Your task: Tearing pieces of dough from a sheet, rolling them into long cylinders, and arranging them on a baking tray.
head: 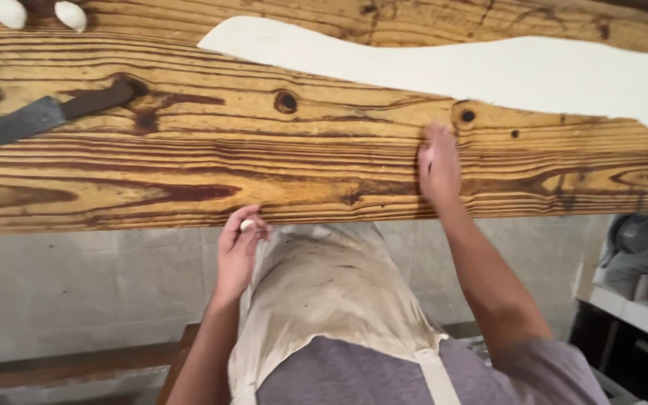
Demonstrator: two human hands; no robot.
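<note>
Head view looks down on a wooden worktable (189, 165) with strong grain. Right hand (438, 166), centre-right of frame, lies palm down on the wood, fingers together, seemingly rolling a small dough piece (426, 156) that barely shows at its edge. Left hand (237, 244), lower centre at the table's near edge, is loosely cupped, pinching a small dough ball (247, 224) at the fingertips, held off the board above the apron (324, 300). Rolled dough sheet (504, 71) runs along the upper right, apart from both hands. Knife (35, 120) lies at the left, two dough balls (39, 13) at the upper left corner. Risks: ball in the left hand sits past the table edge, so a loose pinch could drop it to the floor; uneven pressure could flatten the hidden piece or squeeze it out sideways.
</note>
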